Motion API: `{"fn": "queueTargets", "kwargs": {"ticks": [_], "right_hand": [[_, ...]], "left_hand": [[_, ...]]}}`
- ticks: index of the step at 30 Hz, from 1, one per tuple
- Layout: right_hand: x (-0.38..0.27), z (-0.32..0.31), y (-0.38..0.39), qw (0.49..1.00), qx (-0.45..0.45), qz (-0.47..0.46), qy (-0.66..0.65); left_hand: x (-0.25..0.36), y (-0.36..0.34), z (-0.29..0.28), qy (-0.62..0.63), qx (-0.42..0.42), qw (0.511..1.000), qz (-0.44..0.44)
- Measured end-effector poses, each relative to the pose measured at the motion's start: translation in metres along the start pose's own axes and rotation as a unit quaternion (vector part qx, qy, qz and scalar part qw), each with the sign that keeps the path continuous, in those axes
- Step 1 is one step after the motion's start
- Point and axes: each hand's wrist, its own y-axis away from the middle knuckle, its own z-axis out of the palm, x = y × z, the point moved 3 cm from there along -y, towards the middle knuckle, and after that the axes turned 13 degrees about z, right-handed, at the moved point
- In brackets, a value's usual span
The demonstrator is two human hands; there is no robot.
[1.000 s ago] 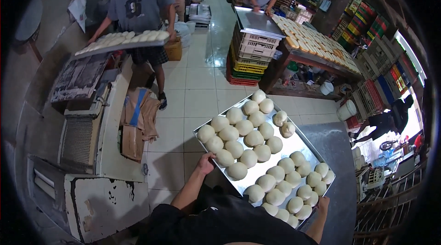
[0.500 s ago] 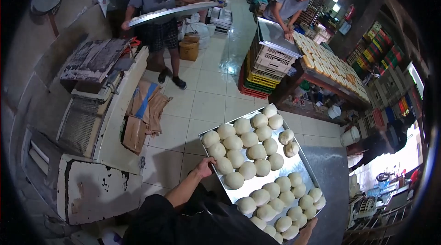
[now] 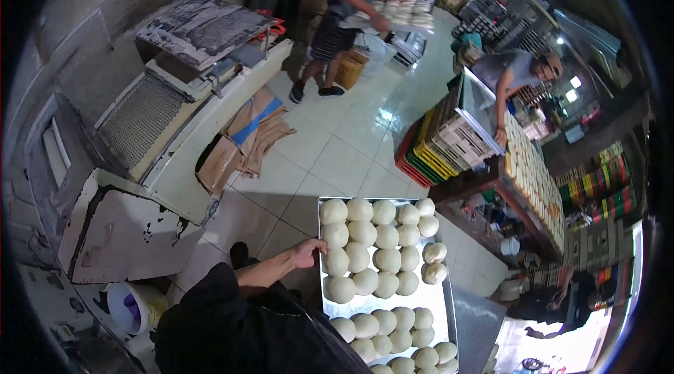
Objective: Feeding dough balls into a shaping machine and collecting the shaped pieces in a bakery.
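Note:
A shiny metal sheet tray [image 3: 439, 302] is held out in front of my body. Round pale dough balls [image 3: 387, 259] sit on it in two groups, one at the far end and one nearer me, with a bare strip of metal between. Two more wrinkled, misshapen pieces [image 3: 434, 274] lie beside the far group. My left hand [image 3: 309, 253] grips the tray's left rim, fingers closed over the edge. The near end of the tray runs out of the picture, and my right hand is out of sight.
A worn dough machine [image 3: 203, 111] stands at left, with flattened brown paper sacks [image 3: 256, 132] beside it. One person [image 3: 347, 5] carries a tray of dough ahead. Another [image 3: 509, 76] leans over stacked crates [image 3: 446, 139] by a table of bread [image 3: 530, 177]. A white bucket [image 3: 133, 309] is lower left.
My view and the tray have turned, so the tray now points straight ahead. My right hand has left the picture. The person ahead has turned, and the dough on that person's tray now shows.

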Motion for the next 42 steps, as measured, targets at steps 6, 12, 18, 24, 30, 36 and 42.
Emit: {"fn": "queueTargets", "kwargs": {"ticks": [6,12,18,24,30,36,42], "right_hand": [[-0.016,0.022,-0.047,0.992,-0.117,-0.026,-0.036],[-0.03,0.003,-0.112,0.961,-0.268,-0.036,-0.062],[-0.085,-0.008,-0.172,0.904,-0.422,-0.016,-0.067],[-0.163,0.086,-0.134,0.78,-0.614,-0.036,0.117],[-0.189,0.092,-0.134,0.687,-0.719,-0.012,0.1],[-0.187,0.052,-0.138,0.702,-0.706,0.025,0.089],[-0.18,0.046,-0.133,0.763,-0.632,0.092,0.096]], "left_hand": [[-0.022,0.057,0.029,-0.057,-0.003,0.99,0.133],[-0.097,0.134,0.06,-0.073,0.025,0.946,0.316],[-0.205,0.251,0.124,-0.001,0.064,0.827,0.559],[-0.207,0.297,0.166,0.029,0.045,0.619,0.783],[-0.191,0.301,0.125,-0.083,0.484,0.239,0.838],[-0.291,0.236,0.15,-0.261,0.55,0.234,0.758],[-0.324,0.209,0.136,-0.253,0.515,0.353,0.739]]}}
